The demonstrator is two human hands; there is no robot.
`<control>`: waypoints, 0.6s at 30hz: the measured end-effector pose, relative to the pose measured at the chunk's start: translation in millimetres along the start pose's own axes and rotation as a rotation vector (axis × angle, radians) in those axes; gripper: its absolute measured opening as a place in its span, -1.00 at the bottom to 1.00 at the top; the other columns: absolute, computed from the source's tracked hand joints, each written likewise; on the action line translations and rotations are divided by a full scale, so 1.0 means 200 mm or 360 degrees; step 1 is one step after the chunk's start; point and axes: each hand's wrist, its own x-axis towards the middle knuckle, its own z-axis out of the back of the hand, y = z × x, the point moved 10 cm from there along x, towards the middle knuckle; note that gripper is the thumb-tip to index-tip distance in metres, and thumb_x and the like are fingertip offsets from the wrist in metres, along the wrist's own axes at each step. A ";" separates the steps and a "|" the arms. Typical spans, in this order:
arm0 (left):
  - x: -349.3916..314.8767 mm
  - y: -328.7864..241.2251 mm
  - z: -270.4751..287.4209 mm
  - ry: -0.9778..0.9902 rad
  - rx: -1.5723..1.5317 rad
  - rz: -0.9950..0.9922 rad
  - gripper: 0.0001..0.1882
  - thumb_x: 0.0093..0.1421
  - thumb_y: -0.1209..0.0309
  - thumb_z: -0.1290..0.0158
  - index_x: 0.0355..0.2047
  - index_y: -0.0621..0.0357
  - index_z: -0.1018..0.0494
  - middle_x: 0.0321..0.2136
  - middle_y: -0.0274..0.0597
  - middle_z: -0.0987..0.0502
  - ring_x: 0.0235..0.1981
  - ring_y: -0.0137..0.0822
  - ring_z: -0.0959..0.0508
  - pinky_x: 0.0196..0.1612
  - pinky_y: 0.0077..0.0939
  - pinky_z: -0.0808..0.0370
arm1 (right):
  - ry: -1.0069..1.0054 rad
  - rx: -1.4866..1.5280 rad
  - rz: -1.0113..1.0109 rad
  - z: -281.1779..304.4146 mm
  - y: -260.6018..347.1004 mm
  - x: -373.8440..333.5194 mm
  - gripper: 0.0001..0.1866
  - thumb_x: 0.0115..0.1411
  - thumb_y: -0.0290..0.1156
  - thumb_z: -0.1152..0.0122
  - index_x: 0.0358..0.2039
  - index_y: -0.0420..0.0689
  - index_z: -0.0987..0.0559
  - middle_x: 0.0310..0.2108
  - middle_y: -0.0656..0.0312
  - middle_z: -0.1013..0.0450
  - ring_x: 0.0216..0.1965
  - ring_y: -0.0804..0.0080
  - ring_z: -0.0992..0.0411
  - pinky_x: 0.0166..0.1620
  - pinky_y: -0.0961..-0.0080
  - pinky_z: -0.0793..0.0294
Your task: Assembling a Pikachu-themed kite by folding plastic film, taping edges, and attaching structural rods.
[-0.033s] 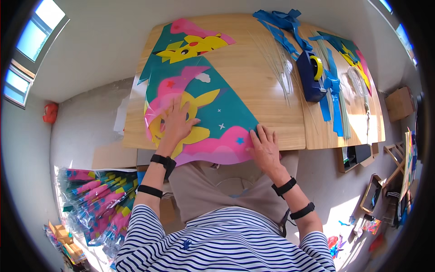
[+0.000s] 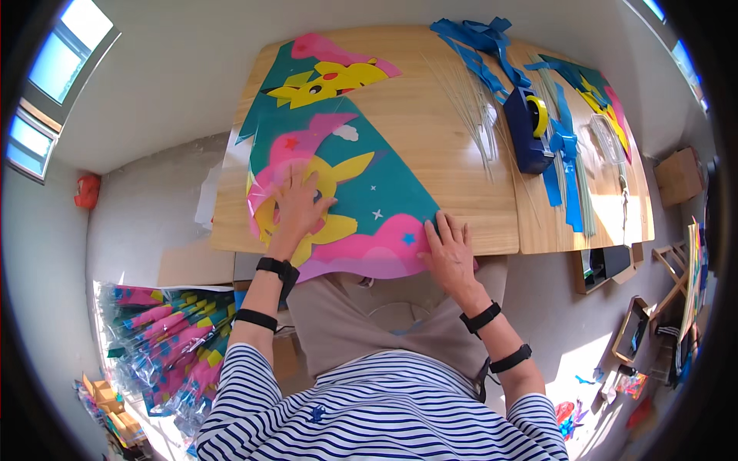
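A glossy kite sail (image 2: 392,180), green and pink with a yellow cartoon figure, lies on the light wooden table in front of me. Its wavy pink lower edge overhangs the table's front. My left hand (image 2: 298,211) rests flat on the yellow figure, fingers spread over the printed sheet. On the sail's right corner lies my right hand (image 2: 450,250), its fingers stretched out along the slanting edge. Neither hand grips anything. Beyond the left hand, another printed piece with a yellow figure (image 2: 330,84) reaches toward the table's far left corner.
Thin rods (image 2: 480,127) lie right of centre, beside a dark blue tape dispenser (image 2: 529,138) with yellow tape. Blue ribbons (image 2: 565,142) and a clear plastic box (image 2: 607,138) are farther right. Wrapped colourful bundles (image 2: 165,338) sit low at left; a wooden table edge (image 2: 492,252) runs before me.
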 end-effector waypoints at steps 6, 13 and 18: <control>0.08 0.38 -0.02 -0.0211 -0.0229 0.0232 -0.27 0.08 0.05 -0.23 0.15 0.27 -0.37 0.26 0.22 -0.23 0.32 0.20 -0.15 0.28 0.02 -0.20 | -0.0071 -0.0011 0.0028 0.00 -0.03 -0.03 -0.26 0.03 -0.17 -0.39 0.23 -0.07 -0.38 0.34 0.04 -0.16 0.38 0.08 -0.08 0.32 -0.28 0.01; -0.14 1.13 0.23 -0.0530 -0.0400 0.1144 -0.19 0.00 0.06 -0.31 0.17 0.29 -0.36 0.24 0.21 -0.27 0.27 0.09 -0.28 0.26 0.01 -0.24 | -0.0028 0.0011 -0.0061 0.09 -0.19 -0.05 -0.28 0.05 -0.19 -0.37 0.24 -0.01 -0.38 0.35 0.11 -0.16 0.39 0.07 -0.05 0.33 -0.29 0.05; -0.44 1.03 0.42 -0.0559 0.0213 0.1340 -0.25 -0.05 0.21 -0.33 0.15 0.25 -0.39 0.21 0.20 -0.32 0.25 0.16 -0.28 0.25 -0.05 -0.27 | 0.0086 0.0001 -0.0056 0.10 -0.25 -0.07 -0.33 0.10 -0.26 -0.31 0.25 0.08 -0.37 0.36 0.19 -0.15 0.40 0.04 -0.03 0.35 -0.26 0.08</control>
